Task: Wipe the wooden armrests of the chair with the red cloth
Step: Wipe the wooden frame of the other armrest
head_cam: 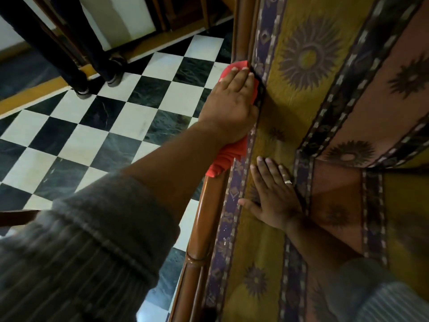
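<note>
A glossy brown wooden armrest runs from the bottom centre up to the top, along the left edge of the chair's patterned yellow cushion. My left hand lies palm-down on the red cloth, pressing it onto the armrest; the cloth shows beyond my fingertips and under my wrist. My right hand, wearing a ring, rests flat with spread fingers on the cushion just right of the armrest, holding nothing.
A black-and-white chequered floor lies to the left of the chair. A person's dark trouser legs and shoes stand on it at the upper left, beside dark wooden furniture legs. A brown edge juts in at the left.
</note>
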Available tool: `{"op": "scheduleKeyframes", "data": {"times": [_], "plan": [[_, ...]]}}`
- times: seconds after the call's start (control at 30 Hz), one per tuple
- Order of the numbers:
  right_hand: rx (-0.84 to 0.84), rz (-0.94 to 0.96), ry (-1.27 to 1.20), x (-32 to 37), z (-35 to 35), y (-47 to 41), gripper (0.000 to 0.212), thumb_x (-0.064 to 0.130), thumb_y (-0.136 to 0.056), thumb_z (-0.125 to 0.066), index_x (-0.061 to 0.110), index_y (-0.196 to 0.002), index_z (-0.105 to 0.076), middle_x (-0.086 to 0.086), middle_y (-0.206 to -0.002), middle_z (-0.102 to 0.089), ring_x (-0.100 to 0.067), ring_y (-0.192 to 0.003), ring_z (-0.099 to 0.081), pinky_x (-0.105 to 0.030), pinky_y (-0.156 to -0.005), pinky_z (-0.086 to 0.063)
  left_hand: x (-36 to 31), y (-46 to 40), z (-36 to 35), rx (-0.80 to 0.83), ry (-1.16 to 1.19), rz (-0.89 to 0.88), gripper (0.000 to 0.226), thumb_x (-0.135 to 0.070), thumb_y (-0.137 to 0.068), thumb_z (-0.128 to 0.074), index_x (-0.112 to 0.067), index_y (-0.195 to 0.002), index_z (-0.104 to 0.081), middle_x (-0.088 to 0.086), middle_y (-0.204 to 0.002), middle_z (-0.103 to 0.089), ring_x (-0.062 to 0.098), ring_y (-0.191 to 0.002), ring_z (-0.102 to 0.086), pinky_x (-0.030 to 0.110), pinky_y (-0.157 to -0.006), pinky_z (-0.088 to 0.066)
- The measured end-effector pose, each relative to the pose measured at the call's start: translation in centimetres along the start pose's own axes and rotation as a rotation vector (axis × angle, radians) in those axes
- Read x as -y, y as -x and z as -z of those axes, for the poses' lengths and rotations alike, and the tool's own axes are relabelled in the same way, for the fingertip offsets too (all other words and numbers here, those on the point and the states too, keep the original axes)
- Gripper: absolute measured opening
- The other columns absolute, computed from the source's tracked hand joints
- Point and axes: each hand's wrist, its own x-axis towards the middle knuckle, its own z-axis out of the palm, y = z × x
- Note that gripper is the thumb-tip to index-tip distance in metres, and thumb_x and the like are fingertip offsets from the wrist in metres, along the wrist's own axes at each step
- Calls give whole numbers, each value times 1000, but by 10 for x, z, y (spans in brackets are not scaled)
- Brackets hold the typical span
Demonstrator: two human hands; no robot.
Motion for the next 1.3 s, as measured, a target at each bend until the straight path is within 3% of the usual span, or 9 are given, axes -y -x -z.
{"op": "scheduleKeyframes", "data": {"times": [0.17, 0.33, 0.47, 0.77, 0.93, 1.17, 1.3], "plan": [[-5, 8, -29, -2, -1, 0, 102, 84, -86, -20, 10, -157, -16, -11, -168, -5, -27, -155, -1, -51, -123, -14, -11, 28, -8, -140, 36, 56, 63, -35, -102, -35, -4, -155, -20, 16, -165, -15, 29, -154, -7, 41, -126, -8], [-2, 16, -61, -3, -2, 0, 102, 84, -87, -22, 10, -157, -18, -12, -167, -8, -28, -155, -3, -53, -122, -15, -8, 9, -2, -26, 3, 56, 74, -43, -95, -35, -4, -156, -17, 18, -165, -14, 29, -154, -6, 35, -123, -3], [9, 18, -75, -3, 0, 0, 102, 83, -87, -22, 10, -157, -17, -12, -167, -6, -28, -155, -2, -54, -122, -16, -7, -18, 7, 14, -70, 61, 90, -56, -85, -30, -4, -156, -13, 19, -166, -10, 29, -154, -4, 38, -125, -3], [26, -1, -70, -3, 2, -1, 102, 84, -86, -26, 11, -157, -19, -12, -167, -8, -27, -155, -4, -53, -122, -17, -18, -18, -6, -97, 27, 197, 78, -50, -95, -30, -4, -156, -13, 18, -166, -10, 27, -154, -4, 39, -126, -6], [0, 8, -82, -4, -1, 0, 102, 83, -86, -29, 10, -156, -20, -12, -167, -10, -28, -155, -7, -53, -121, -19, -7, 12, -9, -86, 60, 147, 75, -44, -100, -33, -5, -157, -6, 18, -167, -3, 28, -155, 2, 34, -124, 2], [-9, 8, -78, -3, -1, -1, 102, 83, -87, -28, 10, -157, -20, -13, -167, -10, -28, -155, -5, -54, -121, -20, -4, 3, -2, 54, -199, -125, 86, -58, -87, -29, -9, -157, -18, 10, -167, -11, 25, -155, -1, 42, -124, -2], [-1, 1, -76, -2, 0, 1, 102, 84, -86, -27, 10, -156, -21, -13, -167, -10, -28, -155, -5, -54, -120, -20, 1, -12, 1, 11, -75, -25, 88, -56, -87, -31, -6, -157, -11, 15, -167, -6, 26, -155, -1, 38, -126, -1]]}}
